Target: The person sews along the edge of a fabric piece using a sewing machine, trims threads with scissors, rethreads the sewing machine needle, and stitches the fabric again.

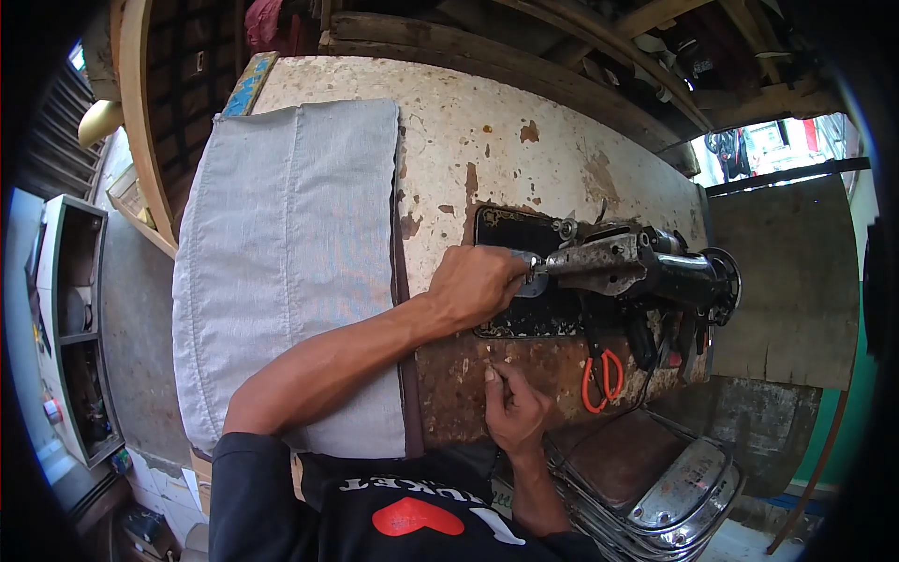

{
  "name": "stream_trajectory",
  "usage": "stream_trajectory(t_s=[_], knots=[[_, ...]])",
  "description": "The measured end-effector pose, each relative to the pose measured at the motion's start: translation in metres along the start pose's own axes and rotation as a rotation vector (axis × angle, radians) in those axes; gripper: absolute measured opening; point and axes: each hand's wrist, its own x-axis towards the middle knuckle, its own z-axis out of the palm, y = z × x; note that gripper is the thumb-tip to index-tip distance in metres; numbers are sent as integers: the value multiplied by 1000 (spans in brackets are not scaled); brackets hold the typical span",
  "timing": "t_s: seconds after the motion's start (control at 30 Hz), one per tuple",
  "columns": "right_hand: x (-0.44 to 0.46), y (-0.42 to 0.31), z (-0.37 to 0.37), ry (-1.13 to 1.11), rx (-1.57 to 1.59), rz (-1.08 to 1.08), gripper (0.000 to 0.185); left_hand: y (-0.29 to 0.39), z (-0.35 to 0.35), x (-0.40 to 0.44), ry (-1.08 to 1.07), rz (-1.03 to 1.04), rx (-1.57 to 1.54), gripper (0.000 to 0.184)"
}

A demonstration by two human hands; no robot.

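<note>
A black sewing machine point(646, 267) lies across the right part of a worn table, its needle end pointing left. My left hand point(478, 286) is at that needle end, fingers curled against the metal parts; what they grip, if anything, is hidden. Under my left forearm a light grey cloth point(281, 215) with stitched seams is spread over the table's left side. Near the front edge my right hand point(515, 407) is closed, thumb and forefinger together; anything between them is too small to make out. Scissors with orange handles point(602, 379) lie right of my right hand.
The table point(449, 131) has peeling white paint and a brown front strip. Stacked metal-framed chairs point(655, 487) stand at the lower right. Wooden beams point(468, 51) run behind the table. A shelf cabinet point(75, 328) is at the far left, a board point(787, 281) at the right.
</note>
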Motion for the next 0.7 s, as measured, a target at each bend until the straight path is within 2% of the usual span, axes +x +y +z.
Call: stream_trajectory(t_s=[0.7], knots=[[-1,2,1,8,25,2,10,2,-2,2,-16,-23,-36,11]])
